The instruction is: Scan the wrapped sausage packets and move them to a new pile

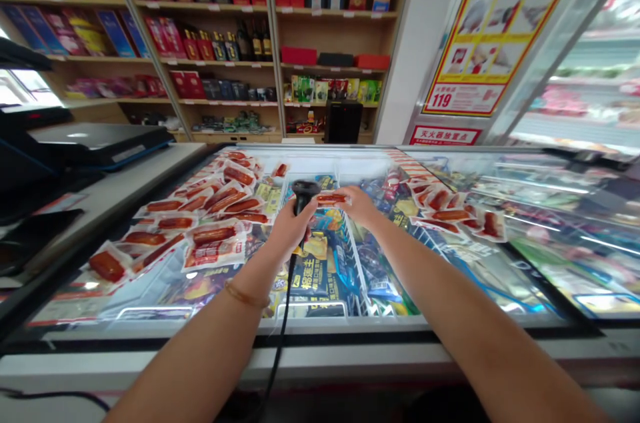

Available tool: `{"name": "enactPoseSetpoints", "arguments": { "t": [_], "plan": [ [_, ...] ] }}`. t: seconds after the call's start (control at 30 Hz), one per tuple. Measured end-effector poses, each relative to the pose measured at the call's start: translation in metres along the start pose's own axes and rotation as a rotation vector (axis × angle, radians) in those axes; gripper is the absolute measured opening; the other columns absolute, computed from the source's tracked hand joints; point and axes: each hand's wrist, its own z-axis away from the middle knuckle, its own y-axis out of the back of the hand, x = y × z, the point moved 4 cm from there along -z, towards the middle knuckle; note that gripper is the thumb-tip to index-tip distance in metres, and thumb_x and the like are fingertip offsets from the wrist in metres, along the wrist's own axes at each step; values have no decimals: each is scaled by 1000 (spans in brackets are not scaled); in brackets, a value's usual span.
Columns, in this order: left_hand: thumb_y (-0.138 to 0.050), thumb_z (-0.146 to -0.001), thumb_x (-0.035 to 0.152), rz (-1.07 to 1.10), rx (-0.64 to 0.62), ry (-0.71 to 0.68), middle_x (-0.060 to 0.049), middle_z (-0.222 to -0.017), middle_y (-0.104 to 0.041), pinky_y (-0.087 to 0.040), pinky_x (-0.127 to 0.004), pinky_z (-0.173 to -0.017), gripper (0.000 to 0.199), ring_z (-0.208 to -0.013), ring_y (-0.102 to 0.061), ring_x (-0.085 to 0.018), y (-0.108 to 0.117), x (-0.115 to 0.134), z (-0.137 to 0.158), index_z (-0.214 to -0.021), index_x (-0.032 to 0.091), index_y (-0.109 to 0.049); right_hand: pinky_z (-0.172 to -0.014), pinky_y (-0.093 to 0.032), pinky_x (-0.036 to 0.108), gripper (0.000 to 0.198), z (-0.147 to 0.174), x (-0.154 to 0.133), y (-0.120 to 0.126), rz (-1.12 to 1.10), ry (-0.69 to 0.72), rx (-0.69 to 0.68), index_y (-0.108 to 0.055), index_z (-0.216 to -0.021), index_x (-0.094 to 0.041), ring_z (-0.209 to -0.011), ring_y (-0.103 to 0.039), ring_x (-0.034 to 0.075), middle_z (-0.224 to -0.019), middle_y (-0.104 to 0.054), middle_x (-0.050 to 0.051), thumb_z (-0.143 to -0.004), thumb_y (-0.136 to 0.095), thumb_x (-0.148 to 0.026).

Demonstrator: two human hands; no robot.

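Note:
My left hand [291, 228] is wrapped round a black barcode scanner [305, 188], whose cable [286, 316] hangs down over the freezer's front edge. In my right hand [359, 204] is a small packaged sausage [331, 199], pinched by one end and held crosswise. Its other end is close to my left thumb; whether they touch I cannot tell. Both hands are above the glass top of a chest freezer. Many vacuum-packed sausages [215, 234] lie spread on the glass to the left, and a smaller group of sausage packs [453, 213] lies to the right.
Beneath the glass, bagged frozen goods [313, 270] sit in wire baskets. A counter with a flat scale-like device [103, 143] borders the left side. Shelves [210, 62] of boxes and bottles stand behind the freezer. A red fire-safety poster [493, 30] hangs at back right.

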Motion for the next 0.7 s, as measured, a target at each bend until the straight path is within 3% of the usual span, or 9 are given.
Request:
{"name": "enactPoseSetpoints", "arguments": {
  "t": [0.13, 0.23, 0.43, 0.7],
  "plan": [
    [-72, -74, 52, 9, -13, -3, 5, -58, -55, -35, -20, -34, 39, -36, -46, -8, 5, 1, 1, -80, 20, -52, -98, -44, 40, 31, 0, 9, 10, -129, -62, 273, -70, -107, -19, -102, -61, 24, -106, -68, 8, -77, -60, -16],
    [-73, -73, 53, 13, -46, -4, 5, -56, -54, -34, -20, -35, 40, -35, -45, -7, 6, 3, 2, -80, 20, -51, -97, -45, 41, 30, 2, 11, 14, -213, -63, 371, -70, -103, -20, -99, -61, 25, -103, -68, 8, -75, -59, -16],
    [-71, -75, 51, 10, -154, -49, 5, -55, -52, -35, -21, -34, 38, -36, -44, -7, -1, 4, 5, -77, 20, -50, -97, -44, 42, 30, 3, 8, 20, -286, -41, 452, -68, -102, -19, -101, -60, 26, -102, -67, 9, -73, -59, -17],
    [-70, -77, 47, -13, -182, -36, 5, -57, -52, -34, -20, -34, 34, -36, -45, -7, -4, 3, 6, -78, 19, -51, -99, -44, 42, 31, 4, 6, 21, -276, -23, 464, -68, -104, -20, -103, -60, 25, -104, -67, 8, -75, -57, -17]
  ]
}}
